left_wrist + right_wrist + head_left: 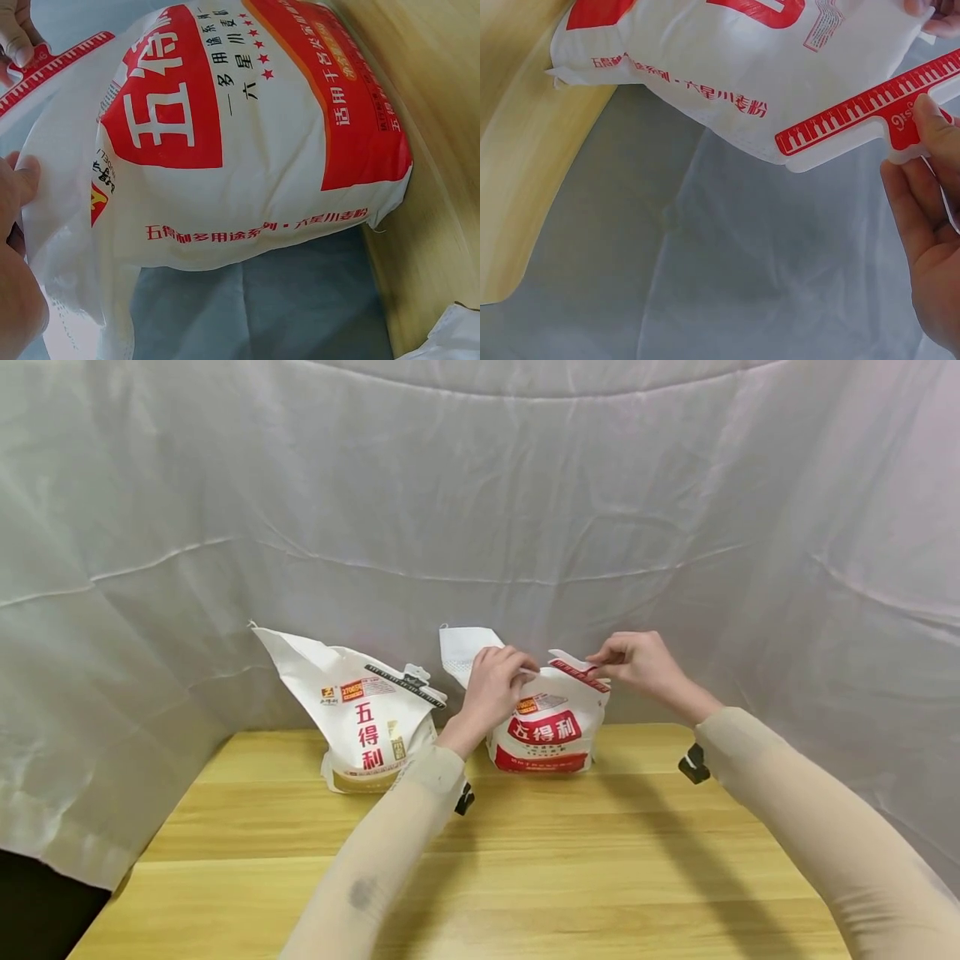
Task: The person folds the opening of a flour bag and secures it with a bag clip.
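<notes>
A white and red flour bag (540, 727) stands near the table's back edge, its top folded and a loose white flap rising at the left. My left hand (495, 687) pinches the folded top edge, thumb in front in the left wrist view. At the bag's right top corner, my right hand (637, 662) grips the handle of a red and white bag clip (870, 105) between thumb and fingers. The clip's long toothed bar lies slanted across the bag's top right corner. Whether its bars are fully closed on the bag I cannot tell.
Left of that bag stands a second flour bag (371, 714), with a black and white clip (405, 685) slanted across its top. Behind the wooden table (540, 860) hangs a grey cloth (480, 510). My left forearm passes close by the second bag.
</notes>
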Demonstrator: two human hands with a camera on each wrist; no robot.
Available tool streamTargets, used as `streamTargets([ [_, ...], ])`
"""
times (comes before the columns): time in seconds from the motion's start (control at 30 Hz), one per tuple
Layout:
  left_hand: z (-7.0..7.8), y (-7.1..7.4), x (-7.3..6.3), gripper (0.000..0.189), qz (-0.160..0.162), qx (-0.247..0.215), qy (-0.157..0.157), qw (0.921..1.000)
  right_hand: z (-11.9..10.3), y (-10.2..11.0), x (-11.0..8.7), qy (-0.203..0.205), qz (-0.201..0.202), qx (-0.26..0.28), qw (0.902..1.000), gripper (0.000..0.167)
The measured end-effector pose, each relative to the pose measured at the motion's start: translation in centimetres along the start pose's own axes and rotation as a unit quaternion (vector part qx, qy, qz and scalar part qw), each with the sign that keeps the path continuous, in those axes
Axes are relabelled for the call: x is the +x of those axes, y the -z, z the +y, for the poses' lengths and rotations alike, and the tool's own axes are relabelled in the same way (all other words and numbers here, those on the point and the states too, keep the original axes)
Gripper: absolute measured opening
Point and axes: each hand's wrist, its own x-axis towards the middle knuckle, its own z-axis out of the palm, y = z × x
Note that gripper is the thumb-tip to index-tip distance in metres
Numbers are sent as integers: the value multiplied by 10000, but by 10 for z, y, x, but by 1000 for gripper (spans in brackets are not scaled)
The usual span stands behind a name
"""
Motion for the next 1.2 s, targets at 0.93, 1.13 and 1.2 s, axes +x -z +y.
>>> streamTargets([
  [0.93,-6,6,-4,8,710,-1064,-197,9916,-11,-12,18,346,-610,-741,9948,11],
  [1.13,-6,10,-5,6,691,-1159,-194,9907,-13,-16,21,184,-714,-847,9937,10],
  [1.2,-7,10,-5,6,693,-1161,-230,9905,-13,-18,22,127,-762,-874,9932,10],
])
